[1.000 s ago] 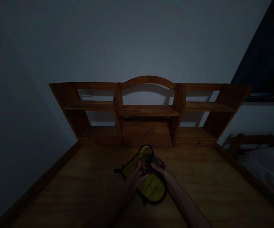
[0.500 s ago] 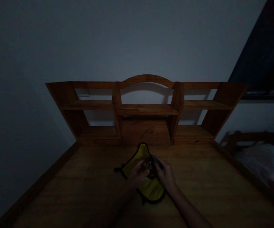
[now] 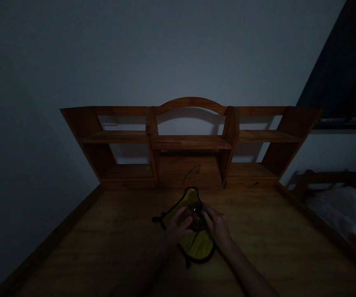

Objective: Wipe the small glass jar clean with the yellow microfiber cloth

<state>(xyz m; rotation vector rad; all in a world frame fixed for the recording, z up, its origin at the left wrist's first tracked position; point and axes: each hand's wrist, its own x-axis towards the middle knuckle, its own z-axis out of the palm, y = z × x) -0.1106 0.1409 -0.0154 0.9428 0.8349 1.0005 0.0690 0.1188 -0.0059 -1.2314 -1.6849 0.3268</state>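
Desk (image 3: 267,251) in dim light

Along the back, wooden hutch (image 3: 193,142) with arched centre. Nearer, spread out, black-edged yellow cloth (image 3: 198,247). Over its middle, right hand (image 3: 219,227) and left hand (image 3: 177,227) close together, the left clasped on a dark, glassy round object (image 3: 197,221). Cannot tell the right's grip.

Pretty dim, kinda bluish on the wall (image 3: 178,53), murky around the hands (image 3: 220,227). Soft detail, wide-angle stretch toward the edges, tiny glint on the glassy thing (image 3: 197,220).
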